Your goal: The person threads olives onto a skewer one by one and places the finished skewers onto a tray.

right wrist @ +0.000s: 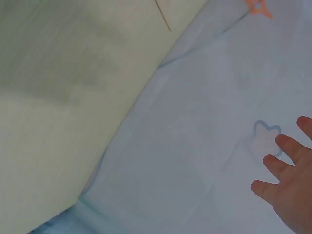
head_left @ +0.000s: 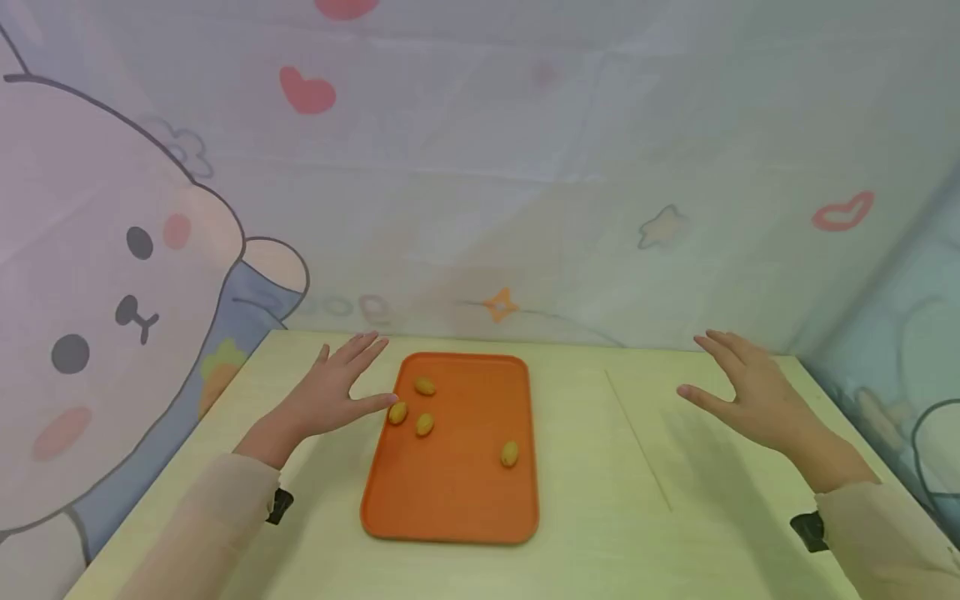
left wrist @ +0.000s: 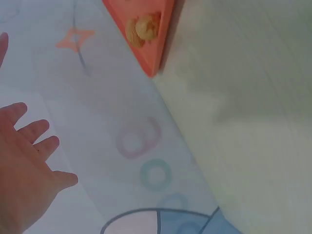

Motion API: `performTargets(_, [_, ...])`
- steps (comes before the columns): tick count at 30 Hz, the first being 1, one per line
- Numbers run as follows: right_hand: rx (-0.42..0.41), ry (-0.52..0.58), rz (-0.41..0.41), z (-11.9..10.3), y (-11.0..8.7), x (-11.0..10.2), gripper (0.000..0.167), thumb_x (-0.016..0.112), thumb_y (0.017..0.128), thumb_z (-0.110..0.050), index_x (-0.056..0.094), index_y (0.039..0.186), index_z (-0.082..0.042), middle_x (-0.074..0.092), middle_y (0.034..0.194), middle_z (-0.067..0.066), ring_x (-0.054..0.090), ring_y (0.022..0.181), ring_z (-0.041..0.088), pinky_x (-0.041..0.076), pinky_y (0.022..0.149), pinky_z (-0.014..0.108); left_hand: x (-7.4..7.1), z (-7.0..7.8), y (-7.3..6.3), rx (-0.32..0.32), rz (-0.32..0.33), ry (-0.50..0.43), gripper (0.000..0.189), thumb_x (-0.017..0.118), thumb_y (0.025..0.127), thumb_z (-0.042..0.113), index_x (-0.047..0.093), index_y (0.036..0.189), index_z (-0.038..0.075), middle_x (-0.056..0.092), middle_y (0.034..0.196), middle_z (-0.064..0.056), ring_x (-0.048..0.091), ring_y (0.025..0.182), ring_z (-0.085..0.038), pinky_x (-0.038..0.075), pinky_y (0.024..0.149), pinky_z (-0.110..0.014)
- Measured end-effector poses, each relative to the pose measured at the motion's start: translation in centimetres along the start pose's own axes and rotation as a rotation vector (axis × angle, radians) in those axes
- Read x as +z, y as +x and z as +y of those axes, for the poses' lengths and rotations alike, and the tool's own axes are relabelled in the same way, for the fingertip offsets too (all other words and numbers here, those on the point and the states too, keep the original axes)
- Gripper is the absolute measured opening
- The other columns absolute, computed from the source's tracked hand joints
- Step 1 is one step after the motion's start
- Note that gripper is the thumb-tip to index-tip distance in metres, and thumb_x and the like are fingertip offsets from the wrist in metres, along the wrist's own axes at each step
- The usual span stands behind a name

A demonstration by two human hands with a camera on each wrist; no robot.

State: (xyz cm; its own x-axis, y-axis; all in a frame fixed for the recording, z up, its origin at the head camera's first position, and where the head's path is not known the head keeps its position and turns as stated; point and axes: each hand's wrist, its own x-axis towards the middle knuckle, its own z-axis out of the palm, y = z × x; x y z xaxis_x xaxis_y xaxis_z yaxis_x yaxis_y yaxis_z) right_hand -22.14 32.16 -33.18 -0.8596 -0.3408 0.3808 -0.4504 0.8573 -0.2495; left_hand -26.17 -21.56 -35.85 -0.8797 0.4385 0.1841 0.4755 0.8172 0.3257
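An orange tray (head_left: 465, 492) lies on the table in the head view. Several small yellow oval pieces (head_left: 425, 425), their kind unclear, are in it: most toward its upper left, and one (head_left: 510, 453) near the right side. My left hand (head_left: 326, 396) hovers with spread fingers beside the tray's left edge, its thumb overlapping that edge in the picture. Right of the tray a thin pale stick (head_left: 637, 437) lies slantwise on the table. Farther right, my right hand (head_left: 761, 400) is raised above the table, fingers extended. Neither hand holds anything.
The pale yellow table (head_left: 585, 550) ends at the back against a hanging cloth (head_left: 465, 208) printed with hearts, stars and a large cartoon animal. Similar cloth hangs at the right side. A dark wrist device (head_left: 280, 506) shows by the left sleeve, another (head_left: 810, 531) by the right.
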Motion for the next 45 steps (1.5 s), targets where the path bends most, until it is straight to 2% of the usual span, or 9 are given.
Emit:
performTargets(6, [0.071,0.099,-0.020,-1.1,-0.8,2.1,0.074,0.067,0.090,-0.038,0.037,0.143,0.003,0.034,0.145,0.028,0.028,0.131,0.050,0.027,0.098,0.067,2.0,1.0,0.1,0.018,0.033,-0.046,0.084,0.065,0.087,0.051,0.031,0.151,0.008,0.029,0.154,-0.016,0.023,0.143,-0.036,0.007,0.112,-0.063])
performTargets(9, [0.118,0.147,-0.050,-1.4,-0.9,3.1,0.074,0.065,0.091,-0.040,0.035,0.144,0.002,0.032,0.146,0.027,0.026,0.133,0.049,0.027,0.099,0.067,3.0,1.4,0.1,0.004,0.043,-0.061,0.082,0.065,0.088,0.047,0.031,0.151,0.006,0.033,0.152,-0.018,0.029,0.140,-0.038,0.014,0.112,-0.062])
performTargets(16, [0.194,0.211,-0.098,-1.6,-1.1,5.5,0.076,0.062,0.092,-0.045,0.033,0.146,0.000,0.030,0.147,0.026,0.026,0.134,0.047,0.028,0.100,0.066,5.0,1.8,0.1,-0.039,0.015,-0.143,0.081,0.069,0.088,0.040,0.030,0.151,0.008,0.038,0.148,-0.021,0.036,0.134,-0.042,0.031,0.107,-0.058])
performTargets(21, [0.228,0.229,-0.120,-1.3,-1.6,7.0,0.076,0.060,0.093,-0.046,0.033,0.146,0.001,0.031,0.146,0.027,0.026,0.134,0.048,0.029,0.099,0.068,5.9,2.2,0.2,-0.051,-0.025,-0.192,0.076,0.069,0.090,0.034,0.032,0.150,0.006,0.036,0.149,-0.021,0.034,0.136,-0.043,0.032,0.106,-0.059])
performTargets(24, [0.240,0.247,-0.131,-1.2,-1.8,7.7,0.076,0.061,0.093,-0.046,0.033,0.146,0.001,0.033,0.145,0.027,0.028,0.133,0.048,0.029,0.100,0.067,6.4,2.3,0.3,-0.041,-0.036,-0.187,0.074,0.070,0.089,0.031,0.035,0.148,0.004,0.036,0.150,-0.021,0.033,0.136,-0.043,0.033,0.106,-0.058])
performTargets(28, [0.245,0.262,-0.154,-1.2,-1.8,8.2,0.077,0.062,0.092,-0.045,0.034,0.145,0.003,0.036,0.142,0.027,0.037,0.126,0.047,0.035,0.097,0.065,7.1,2.5,0.6,-0.025,-0.042,-0.180,0.070,0.072,0.088,0.027,0.040,0.145,0.003,0.038,0.148,-0.022,0.035,0.136,-0.041,0.033,0.107,-0.056])
performTargets(31, [0.250,0.273,-0.181,-1.1,-1.9,8.5,0.078,0.063,0.091,-0.046,0.034,0.145,0.004,0.037,0.141,0.027,0.044,0.121,0.046,0.039,0.094,0.062,7.5,2.8,0.8,-0.023,-0.057,-0.185,0.070,0.073,0.087,0.025,0.040,0.144,0.001,0.039,0.147,-0.023,0.037,0.135,-0.041,0.034,0.106,-0.055])
performTargets(38, [0.259,0.323,-0.251,-1.0,-1.8,9.4,0.080,0.066,0.090,-0.042,0.034,0.143,0.008,0.039,0.138,0.030,0.046,0.118,0.048,0.043,0.091,0.058,8.1,3.1,1.3,-0.035,-0.087,-0.189,0.072,0.073,0.087,0.021,0.038,0.146,-0.002,0.041,0.144,-0.026,0.040,0.132,-0.041,0.036,0.106,-0.053])
performTargets(45, [0.284,0.316,-0.332,-0.9,-1.5,10.5,0.076,0.068,0.090,-0.034,0.036,0.138,0.015,0.045,0.126,0.034,0.053,0.106,0.046,0.047,0.087,0.054,8.6,3.3,1.7,-0.058,-0.095,-0.183,0.071,0.074,0.086,0.016,0.039,0.144,-0.003,0.042,0.142,-0.028,0.042,0.131,-0.041,0.036,0.106,-0.052])
